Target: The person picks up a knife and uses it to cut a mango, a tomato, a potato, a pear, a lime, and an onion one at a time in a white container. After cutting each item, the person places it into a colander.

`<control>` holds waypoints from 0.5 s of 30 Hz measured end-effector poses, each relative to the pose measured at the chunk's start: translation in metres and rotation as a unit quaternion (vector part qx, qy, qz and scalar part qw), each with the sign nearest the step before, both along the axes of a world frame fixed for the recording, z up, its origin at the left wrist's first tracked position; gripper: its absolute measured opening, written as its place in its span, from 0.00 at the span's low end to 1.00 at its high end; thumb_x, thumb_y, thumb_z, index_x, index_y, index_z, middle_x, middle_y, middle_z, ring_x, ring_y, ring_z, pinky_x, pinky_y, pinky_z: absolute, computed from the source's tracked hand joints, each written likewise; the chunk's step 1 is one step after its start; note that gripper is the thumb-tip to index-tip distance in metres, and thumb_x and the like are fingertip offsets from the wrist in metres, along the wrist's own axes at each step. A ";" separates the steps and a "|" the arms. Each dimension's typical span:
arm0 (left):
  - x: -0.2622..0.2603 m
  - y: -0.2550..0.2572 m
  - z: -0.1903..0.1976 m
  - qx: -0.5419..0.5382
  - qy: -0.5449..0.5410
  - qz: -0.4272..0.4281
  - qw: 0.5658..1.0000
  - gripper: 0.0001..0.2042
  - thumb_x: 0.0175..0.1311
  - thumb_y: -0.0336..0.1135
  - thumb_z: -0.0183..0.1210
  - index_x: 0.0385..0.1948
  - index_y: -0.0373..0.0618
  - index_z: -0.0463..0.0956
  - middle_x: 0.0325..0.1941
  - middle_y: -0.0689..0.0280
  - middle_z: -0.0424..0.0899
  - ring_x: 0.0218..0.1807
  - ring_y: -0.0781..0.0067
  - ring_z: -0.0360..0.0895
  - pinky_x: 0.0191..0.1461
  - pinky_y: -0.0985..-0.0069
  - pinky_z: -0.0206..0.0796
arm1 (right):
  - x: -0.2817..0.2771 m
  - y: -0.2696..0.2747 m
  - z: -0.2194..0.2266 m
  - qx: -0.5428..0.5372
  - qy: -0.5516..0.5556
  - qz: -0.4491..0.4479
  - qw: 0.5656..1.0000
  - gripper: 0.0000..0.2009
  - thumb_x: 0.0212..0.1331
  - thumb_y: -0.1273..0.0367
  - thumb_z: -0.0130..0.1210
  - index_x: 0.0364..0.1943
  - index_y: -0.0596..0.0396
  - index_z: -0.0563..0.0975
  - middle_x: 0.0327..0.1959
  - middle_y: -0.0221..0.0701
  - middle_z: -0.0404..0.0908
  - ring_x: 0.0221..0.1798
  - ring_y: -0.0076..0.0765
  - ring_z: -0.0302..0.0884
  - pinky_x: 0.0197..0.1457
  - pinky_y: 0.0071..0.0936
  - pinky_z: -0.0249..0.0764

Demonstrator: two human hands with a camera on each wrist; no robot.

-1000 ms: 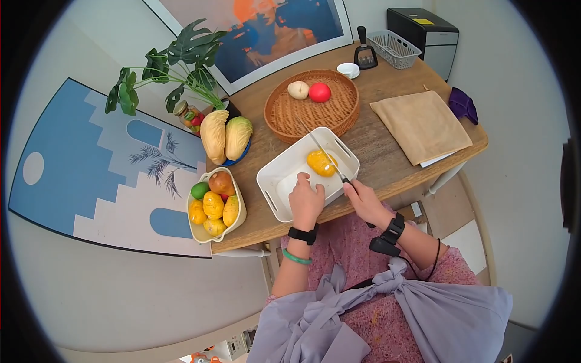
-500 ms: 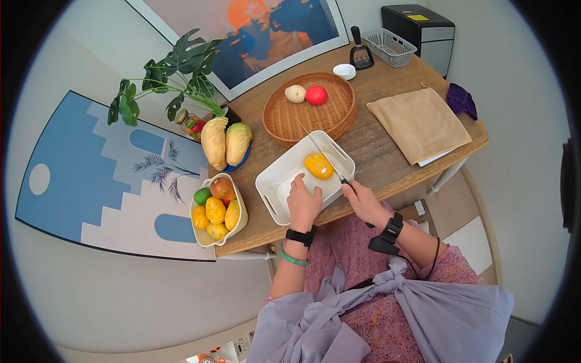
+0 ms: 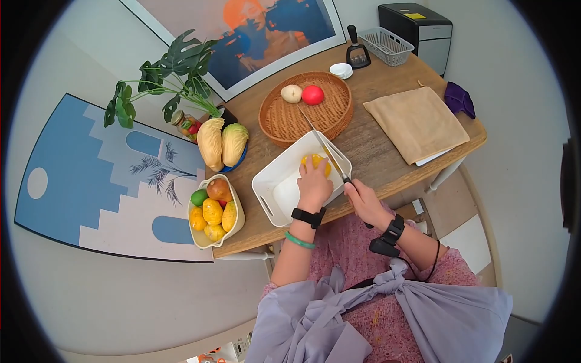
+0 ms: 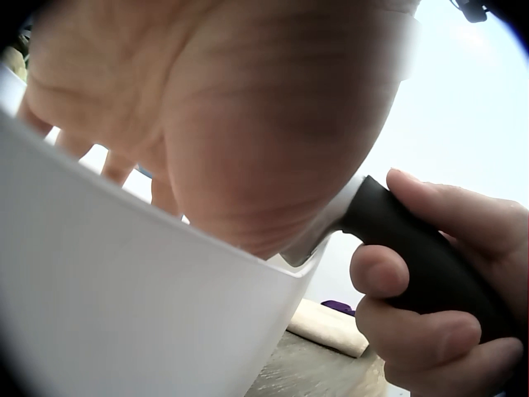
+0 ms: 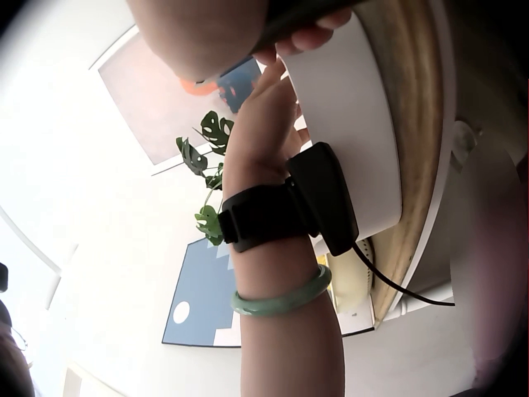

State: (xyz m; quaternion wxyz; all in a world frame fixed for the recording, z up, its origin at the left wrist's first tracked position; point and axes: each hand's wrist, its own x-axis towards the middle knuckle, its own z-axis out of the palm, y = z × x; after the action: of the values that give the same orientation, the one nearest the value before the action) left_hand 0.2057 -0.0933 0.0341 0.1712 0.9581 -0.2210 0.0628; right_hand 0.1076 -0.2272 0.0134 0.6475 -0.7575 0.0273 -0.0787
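Note:
A yellow mango (image 3: 327, 170) lies in a white tub (image 3: 272, 184) with cut-out handles at the table's front edge. From above, my left hand (image 3: 315, 186) grips it with fingers spread over its top; the left thumb is mostly hidden. My right hand (image 3: 363, 199) holds a knife by its black handle (image 4: 421, 256), fingers wrapped around it. The blade (image 3: 327, 149) slants across the tub just right of the mango, its tip reaching past the far rim over the wicker tray. In the left wrist view the tub's wall (image 4: 140, 281) hides the left fingertips.
Behind the tub is a round wicker tray (image 3: 278, 121) with a potato (image 3: 291, 94) and a red ball-shaped item (image 3: 313, 95). A cream basket (image 3: 240, 221) of fruit and cabbages (image 3: 235, 145) stand left. Folded tan cloth (image 3: 417, 124) lies right.
My left hand has moved forward and right from beside the mango onto it. The knife stays slanted at the mango's right side in my right hand.

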 end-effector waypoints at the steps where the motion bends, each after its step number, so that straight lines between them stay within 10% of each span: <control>1: -0.002 -0.001 0.003 0.014 0.027 0.014 0.999 0.27 0.48 0.26 0.59 0.55 0.49 0.70 0.67 0.53 0.60 0.63 0.44 0.62 0.56 0.48 0.65 | -0.001 0.000 -0.001 0.000 0.005 0.002 1.000 0.17 0.71 0.60 0.44 0.35 0.64 0.71 0.28 0.48 0.77 0.32 0.51 0.77 0.37 0.38 0.70; 15: 0.000 0.003 0.000 -0.025 0.015 0.106 0.994 0.17 0.46 0.27 0.62 0.39 0.41 0.68 0.54 0.54 0.68 0.49 0.45 0.73 0.45 0.58 0.71 | -0.005 0.011 0.000 -0.010 -0.004 0.041 0.999 0.18 0.71 0.59 0.44 0.36 0.64 0.72 0.27 0.47 0.78 0.31 0.51 0.76 0.37 0.38 0.70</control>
State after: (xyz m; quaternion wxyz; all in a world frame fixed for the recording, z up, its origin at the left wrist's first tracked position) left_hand 0.2055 -0.0900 0.0345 0.1904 0.9724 -0.1142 0.0716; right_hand 0.1025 -0.2165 0.0137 0.6428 -0.7640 -0.0072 -0.0553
